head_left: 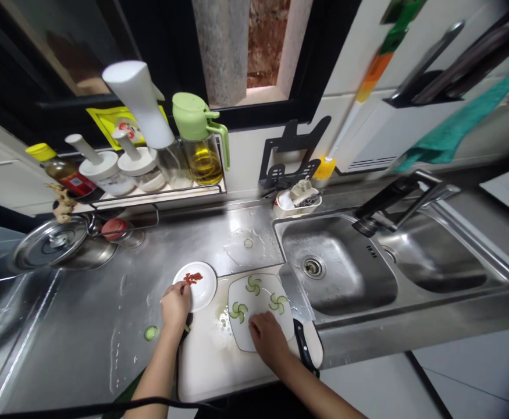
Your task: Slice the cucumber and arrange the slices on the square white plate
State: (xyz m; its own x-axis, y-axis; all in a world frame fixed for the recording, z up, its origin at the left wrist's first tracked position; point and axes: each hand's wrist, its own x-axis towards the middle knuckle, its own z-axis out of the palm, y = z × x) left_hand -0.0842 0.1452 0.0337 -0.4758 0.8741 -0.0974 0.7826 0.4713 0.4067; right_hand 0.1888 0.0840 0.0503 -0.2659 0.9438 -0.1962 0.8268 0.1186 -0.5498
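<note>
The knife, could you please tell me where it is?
In the head view, the knife lies at the cutting board's right edge, between the square plate and the sink.

No text, brand or number can be read. Printed matter is noted on two items on the shelf [167,196] below the window [248,100]. On the yellow packet [104,123], red marks are carried on a pale patch; they are partly covered by the items in front, and no characters can be made out. On the yellow-capped bottle [60,169], a red label [85,184] is borne, with a small pale square set in it; its content is too small and blurred to be read.
</note>
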